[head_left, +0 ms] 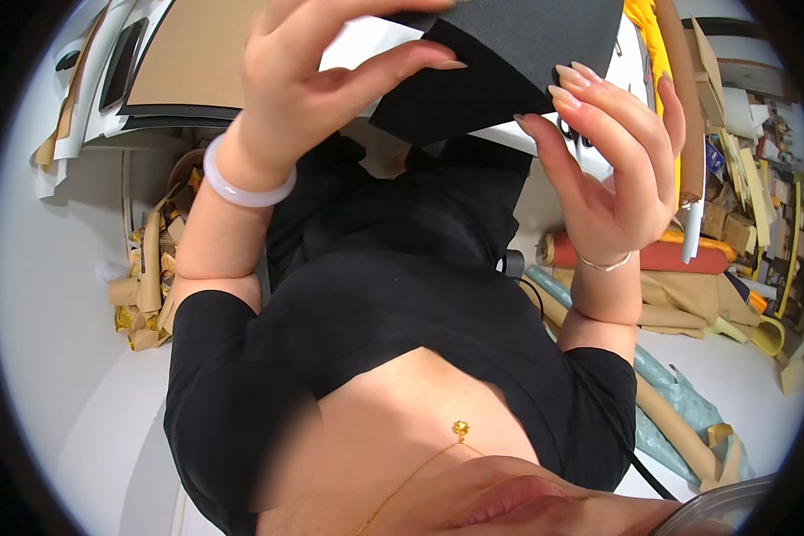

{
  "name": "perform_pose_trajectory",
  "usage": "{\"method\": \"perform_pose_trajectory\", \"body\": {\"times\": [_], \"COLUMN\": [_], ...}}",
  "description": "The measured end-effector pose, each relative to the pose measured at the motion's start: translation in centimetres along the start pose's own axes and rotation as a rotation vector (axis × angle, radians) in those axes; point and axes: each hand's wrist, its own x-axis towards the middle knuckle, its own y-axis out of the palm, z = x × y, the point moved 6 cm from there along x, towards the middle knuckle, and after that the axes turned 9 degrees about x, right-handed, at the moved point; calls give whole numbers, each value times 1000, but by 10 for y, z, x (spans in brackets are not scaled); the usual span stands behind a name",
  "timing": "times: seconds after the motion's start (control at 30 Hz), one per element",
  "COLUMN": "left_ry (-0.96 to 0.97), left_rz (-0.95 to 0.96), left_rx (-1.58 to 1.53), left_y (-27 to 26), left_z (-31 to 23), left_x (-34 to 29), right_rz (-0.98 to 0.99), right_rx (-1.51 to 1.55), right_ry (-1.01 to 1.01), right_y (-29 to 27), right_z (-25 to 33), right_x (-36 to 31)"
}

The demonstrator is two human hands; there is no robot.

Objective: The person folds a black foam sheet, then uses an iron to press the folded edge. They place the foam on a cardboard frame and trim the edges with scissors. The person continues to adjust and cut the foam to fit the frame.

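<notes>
Between my hands, above the near edge of a white table point(366, 43), is a black sheet point(460, 85) with a straight-edged flap. A dark grey sheet surface point(536, 40) adjoins it and runs past the top edge of the picture. My left hand point(317, 85) closes on the left side of the black sheet, thumb along it and fingers partly cut off by the frame. At the right corner, my right hand point(612, 161) pinches the same sheet between thumb and fingertips. Whether both dark surfaces are one folded piece, I cannot tell.
Tan board point(192, 58) and a dark flat device point(125, 62) lie on the table at left. Black loop handles point(573, 131) show behind my right fingers. Yellow material point(649, 40) hangs at right. Rolls point(661, 255) and teal sheeting point(665, 402) lie lower right; scraps point(147, 286) lie left.
</notes>
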Motion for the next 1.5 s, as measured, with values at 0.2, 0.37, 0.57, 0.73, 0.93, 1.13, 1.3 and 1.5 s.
{"method": "perform_pose_trajectory", "body": {"times": [0.2,0.37,0.57,0.73,0.93,1.13,1.3,1.5], "left_ry": [-667,-739,-700,-728,-576,-478,-714,-935], "left_rz": [114,380,193,132,94,97,131,353], "left_rx": [-652,-707,-684,-643,-581,-515,-726,-832], "left_y": [25,38,48,62,61,49,48,69], "left_z": [3,-4,-18,-42,-58,-73,-77,-52], "left_x": [-77,-75,-48,-8,19,47,99,164], "right_rz": [-68,125,62,-96,-61,-74,-201,-13], "right_rx": [184,78,-42,164,200,246,311,790], "right_ry": [-62,-84,-28,185,60,-6,58,153], "right_y": [7,8,-9,-42,-71,-92,-110,-127], "right_z": [-25,-16,2,-17,-21,-16,-33,-93], "right_x": [-5,16,42,76,87,85,104,143]}}
